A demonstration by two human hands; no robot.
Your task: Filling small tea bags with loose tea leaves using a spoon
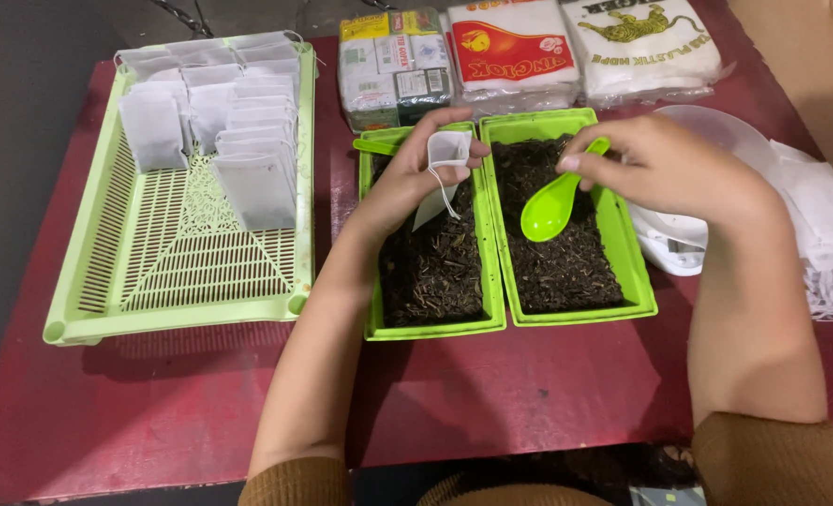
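Two green trays of dark loose tea sit side by side in front of you on the red table [154,412], seen from the head camera. Your left hand [416,178] hovers over the left tray [435,328], fingers pinched on the rim of a small white drawstring bag [446,155] whose mouth faces up and whose body hangs down toward the leaves. Your right hand [669,169] is closed on the handle of a green spoon [552,206] above the right tray [637,290]; the spoon's long axis slants down and to your left, bowl lowest, looking empty and just clear of the tea. The bag's mouth lies up and left of the bowl, near it, across the touching tray walls. A pale green slatted basket [192,272] holding rows of white bags stands well to your left. Packets [515,52] line the far edge, and a white container [688,244] sits just beyond your right wrist.
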